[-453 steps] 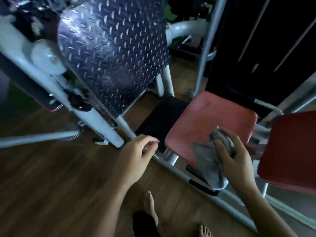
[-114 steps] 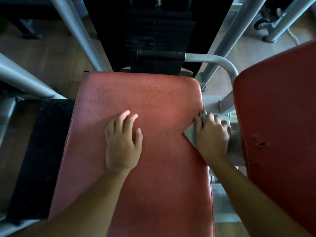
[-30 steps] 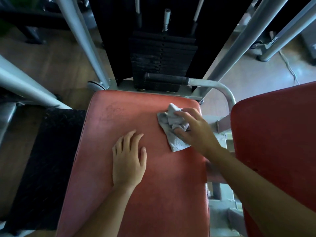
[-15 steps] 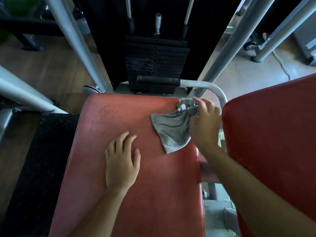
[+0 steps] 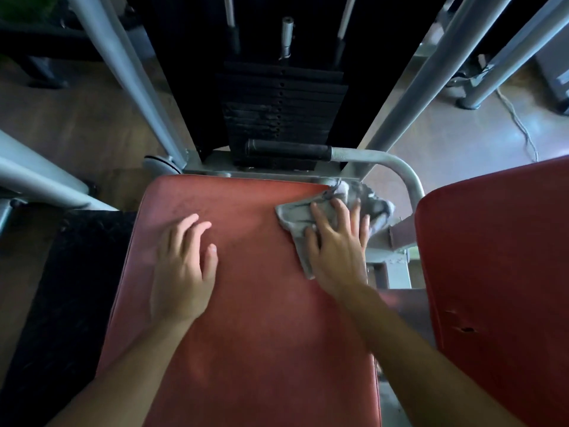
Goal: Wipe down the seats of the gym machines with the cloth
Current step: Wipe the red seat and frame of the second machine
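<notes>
**Cloth under the right hand, at the far right corner of the seat**

To the left of both hands a black textured plate [image 5: 61, 288] lies low beside the machine, apart from them. The left hand [image 5: 181, 269] rests flat on the left half of the red seat [image 5: 255, 349]. Its fingers are straight and a little spread. It holds nothing and seems only to give support. The seat is long in the direction away from the person. Its far end stops just before the black handle [image 5: 288, 151] and the weight stack [image 5: 283, 100], which stand beyond the fingertips of both hands.

The grey cloth [image 5: 292, 217] lies to the right of the left hand, apart from it, and directly under the right hand [image 5: 335, 251]. This hand presses the cloth down with flat, spread fingers and does not squeeze it. The cloth sits at the far right corner of the seat. One part shows on the thumb side of the hand, and a crumpled part hangs over the right edge toward the grey frame.

So the right hand is the nearer one, since it lies on the cloth itself. The greater part of the seat lies toward the left hand and back toward the person. In my judgement the next stroke goes that way, along the long axis of the seat. Right of the right hand stands a second red pad [image 5: 498, 272], not touched.
</notes>
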The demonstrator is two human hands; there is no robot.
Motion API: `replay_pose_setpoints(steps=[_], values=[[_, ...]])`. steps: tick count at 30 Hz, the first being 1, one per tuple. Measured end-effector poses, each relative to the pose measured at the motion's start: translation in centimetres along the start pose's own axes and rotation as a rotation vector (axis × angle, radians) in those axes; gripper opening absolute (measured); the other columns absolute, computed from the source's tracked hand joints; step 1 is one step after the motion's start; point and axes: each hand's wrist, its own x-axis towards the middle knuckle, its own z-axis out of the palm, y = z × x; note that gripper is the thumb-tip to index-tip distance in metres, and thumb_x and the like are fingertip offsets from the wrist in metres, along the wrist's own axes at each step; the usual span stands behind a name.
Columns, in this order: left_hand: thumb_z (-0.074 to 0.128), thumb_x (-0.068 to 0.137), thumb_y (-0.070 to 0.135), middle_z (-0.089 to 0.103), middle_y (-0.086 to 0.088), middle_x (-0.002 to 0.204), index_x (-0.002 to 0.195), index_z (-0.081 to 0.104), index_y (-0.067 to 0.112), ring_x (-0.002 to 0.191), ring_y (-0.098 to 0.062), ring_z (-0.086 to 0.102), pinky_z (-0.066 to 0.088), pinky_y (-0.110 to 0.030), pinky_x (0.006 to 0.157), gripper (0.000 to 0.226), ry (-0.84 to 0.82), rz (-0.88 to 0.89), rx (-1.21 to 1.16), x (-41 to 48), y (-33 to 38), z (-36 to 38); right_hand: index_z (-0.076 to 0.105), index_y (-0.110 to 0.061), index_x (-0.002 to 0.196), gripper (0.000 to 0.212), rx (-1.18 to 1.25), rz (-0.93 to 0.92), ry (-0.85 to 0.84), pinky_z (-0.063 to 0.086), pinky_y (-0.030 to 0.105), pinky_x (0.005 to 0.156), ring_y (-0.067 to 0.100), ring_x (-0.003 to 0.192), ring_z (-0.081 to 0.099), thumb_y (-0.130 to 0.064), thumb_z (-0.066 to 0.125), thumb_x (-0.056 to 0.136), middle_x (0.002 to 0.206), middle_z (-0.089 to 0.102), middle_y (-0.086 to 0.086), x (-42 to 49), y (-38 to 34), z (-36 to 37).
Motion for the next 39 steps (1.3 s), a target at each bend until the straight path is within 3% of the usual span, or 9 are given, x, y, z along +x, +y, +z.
replay_pose_setpoints(steps=[3,7,16,20,24,27,30,36,39], values=[[0.052,0.093,0.018,0.054,-0.010,0.135,0.123,0.062,0.008,0.124,-0.032,0.053,0.038,-0.044,0.109,0.033,-0.018,-0.019,0.028,0.3,0.1,0.0,0.054,-0.027,0.144,0.055,0.143,-0.187,-0.063,0.015,0.052,0.123,0.036,0.153,0.015,-0.050,0.031,0.100,0.157,0.039,0.005,3.5,2.2,-0.2],[0.051,0.093,0.021,0.053,-0.006,0.138,0.124,0.061,0.013,0.124,-0.032,0.051,0.038,-0.044,0.108,0.033,-0.065,-0.051,0.062,0.4,0.2,0.0,0.055,-0.019,0.142,0.046,0.220,-0.416,-0.084,0.033,0.046,0.117,0.025,0.140,0.040,-0.040,0.038,0.104,0.146,0.048,0.003,7.3,3.9,-1.2],[0.051,0.091,0.025,0.052,-0.004,0.141,0.123,0.061,0.017,0.123,-0.032,0.051,0.040,-0.048,0.103,0.034,-0.104,-0.095,0.100,0.4,0.3,0.1,0.050,-0.036,0.143,0.069,-0.131,-0.330,-0.234,0.031,0.039,0.109,0.021,0.129,0.050,-0.074,0.027,0.090,0.143,0.056,-0.007,11.2,0.3,-0.8],[0.049,0.091,0.027,0.051,-0.002,0.142,0.124,0.060,0.020,0.125,-0.030,0.051,0.039,-0.046,0.102,0.035,-0.110,-0.110,0.113,0.4,0.3,0.1,0.055,-0.027,0.141,0.066,-0.016,-0.514,-0.256,0.037,0.040,0.109,0.020,0.126,0.052,-0.067,0.037,0.093,0.136,0.063,-0.004,12.3,0.6,-1.3],[0.048,0.092,0.027,0.052,-0.004,0.141,0.124,0.061,0.018,0.125,-0.031,0.050,0.038,-0.046,0.104,0.036,-0.093,-0.094,0.088,0.4,0.1,0.2,0.042,-0.028,0.152,0.067,-0.012,-0.687,-0.274,0.040,0.040,0.110,0.022,0.128,0.052,-0.064,0.043,0.096,0.141,0.058,-0.002,12.4,3.2,-1.5],[0.050,0.092,0.027,0.051,-0.003,0.142,0.125,0.060,0.019,0.126,-0.029,0.049,0.036,-0.044,0.106,0.036,-0.103,-0.102,0.104,0.4,0.1,0.3,0.038,-0.037,0.153,0.072,-0.048,-0.612,-0.377,0.049,0.036,0.097,0.024,0.124,0.058,-0.073,0.035,0.090,0.141,0.059,-0.002,14.0,1.4,-1.6],[0.049,0.092,0.029,0.049,0.000,0.143,0.125,0.058,0.021,0.129,-0.027,0.047,0.036,-0.044,0.107,0.035,-0.120,-0.115,0.108,0.3,0.1,0.1,0.036,-0.041,0.153,0.071,-0.028,-0.610,-0.433,0.049,0.038,0.103,0.022,0.132,0.054,-0.074,0.029,0.090,0.148,0.053,-0.004,14.8,-0.4,-0.8],[0.049,0.093,0.028,0.050,0.001,0.143,0.126,0.059,0.022,0.129,-0.024,0.047,0.032,-0.039,0.108,0.035,-0.103,-0.111,0.089,0.3,0.0,0.2,0.040,-0.027,0.152,0.064,0.026,-0.738,-0.274,0.027,0.032,0.116,0.020,0.137,0.044,-0.060,0.041,0.098,0.149,0.051,-0.001,12.5,2.9,-1.0],[0.049,0.093,0.028,0.050,0.001,0.144,0.127,0.059,0.022,0.130,-0.025,0.047,0.031,-0.039,0.109,0.036,-0.109,-0.117,0.077,0.3,0.0,0.3,0.041,-0.032,0.151,0.062,0.006,-0.677,-0.250,0.035,0.033,0.110,0.022,0.130,0.049,-0.061,0.042,0.097,0.143,0.055,-0.004,12.6,2.3,-0.8]])
